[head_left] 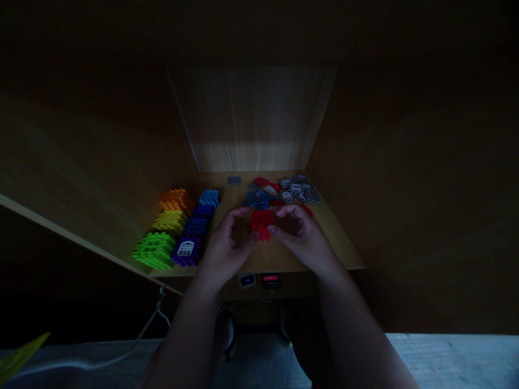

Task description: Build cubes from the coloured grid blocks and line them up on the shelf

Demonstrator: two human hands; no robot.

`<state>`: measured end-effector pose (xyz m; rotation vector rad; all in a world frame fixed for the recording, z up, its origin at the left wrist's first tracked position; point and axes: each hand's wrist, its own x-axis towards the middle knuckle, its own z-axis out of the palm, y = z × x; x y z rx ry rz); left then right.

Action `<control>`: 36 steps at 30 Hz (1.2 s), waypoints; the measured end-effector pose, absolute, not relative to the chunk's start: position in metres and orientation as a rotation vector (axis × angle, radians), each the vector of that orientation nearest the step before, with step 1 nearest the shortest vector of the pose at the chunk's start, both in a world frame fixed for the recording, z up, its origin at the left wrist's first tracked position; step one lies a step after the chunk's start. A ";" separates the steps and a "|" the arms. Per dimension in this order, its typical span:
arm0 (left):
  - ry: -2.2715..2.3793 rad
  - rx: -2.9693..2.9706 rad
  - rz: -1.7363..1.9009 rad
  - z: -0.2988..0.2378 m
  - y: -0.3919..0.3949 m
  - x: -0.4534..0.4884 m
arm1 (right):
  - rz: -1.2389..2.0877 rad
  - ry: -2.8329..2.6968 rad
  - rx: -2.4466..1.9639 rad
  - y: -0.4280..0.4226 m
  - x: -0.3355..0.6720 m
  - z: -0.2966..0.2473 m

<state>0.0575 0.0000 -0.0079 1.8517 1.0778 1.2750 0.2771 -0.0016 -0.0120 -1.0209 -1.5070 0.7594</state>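
Between my two hands is a small stack of red interlocking plastic tiles (262, 220), with notched edges, near the front of the wooden shelf (275, 261). My left hand (227, 246) curls round its left side, the thumb pressed on the lower corner. On the other side my right hand (303, 237) has its thumb against the stack's right edge, fingers bent above. Just beyond lie loose blue pieces (259, 200) and red tiles (261, 181). A heap of grey tiles (302, 190), some with white window frames, sits behind my right hand.
Sorted stacks stand at left: orange (177, 200), yellow (170, 220), green (154, 249), light blue (210, 198), dark blue (197, 224) and purple (186, 250) tiles. One grey tile (234, 180) lies at the back. Wooden panels enclose the shelf. Two small devices (271, 281) hang below its front edge.
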 end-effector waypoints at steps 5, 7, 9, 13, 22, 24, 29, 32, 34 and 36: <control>1.069 1.861 1.281 -0.008 0.001 0.058 | 0.760 -1.521 -1.011 -0.002 0.277 -0.013; 1.072 1.853 1.278 -0.009 0.001 0.058 | 0.761 -1.523 -1.018 -0.001 0.277 -0.014; 1.071 1.851 1.284 -0.010 0.002 0.058 | 0.749 -1.532 -1.025 -0.001 0.277 -0.015; 1.058 1.873 1.284 -0.010 0.002 0.058 | 0.733 -1.540 -1.021 0.000 0.277 -0.015; 1.053 1.858 1.297 -0.010 0.001 0.058 | 0.718 -1.562 -1.047 0.000 0.277 -0.016; 1.061 1.854 1.297 -0.010 0.001 0.058 | 0.720 -1.560 -1.038 -0.001 0.277 -0.015; 1.096 1.838 1.302 -0.011 0.001 0.056 | 0.532 -1.579 -1.146 -0.004 0.290 -0.002; 1.104 1.828 1.320 -0.012 0.001 0.056 | 0.123 -1.646 -1.414 -0.004 0.308 0.002; 1.111 1.829 1.312 -0.013 0.002 0.055 | -0.092 -1.689 -1.605 -0.002 0.319 -0.003; 1.120 1.833 1.303 -0.013 0.002 0.055 | -0.196 -1.732 -1.754 0.000 0.326 -0.011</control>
